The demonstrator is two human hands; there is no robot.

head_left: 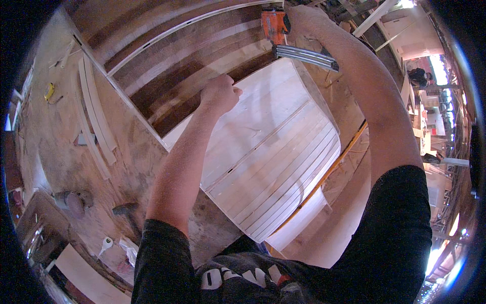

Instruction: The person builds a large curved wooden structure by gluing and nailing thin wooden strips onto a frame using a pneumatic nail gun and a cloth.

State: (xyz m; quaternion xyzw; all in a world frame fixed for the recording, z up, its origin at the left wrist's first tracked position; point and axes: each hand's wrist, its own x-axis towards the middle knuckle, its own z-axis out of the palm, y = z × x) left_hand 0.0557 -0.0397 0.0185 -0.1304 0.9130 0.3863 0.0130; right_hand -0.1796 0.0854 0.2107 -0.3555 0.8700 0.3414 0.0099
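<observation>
My right hand (305,21) is wrapped round an orange nail gun (274,26) at the top of the view. The gun's silver magazine (306,57) slants over the far end of a pale planked wooden panel (273,152). At the panel's far left edge, beside a brown ribbed recess (172,66), my left hand (221,94) is closed with its fingers curled in. Whatever those fingers hold, if anything, is hidden. Lengthwise seams run across the panel, and its right-hand corners are rounded.
Left of the panel, long thin wood strips (95,114), a yellow tape measure (49,91), a hammer (126,209) and a power tool (74,201) lie on a dusty wooden surface. A yellow-orange strip (324,177) runs along the panel's right side. Another person (419,77) is far right.
</observation>
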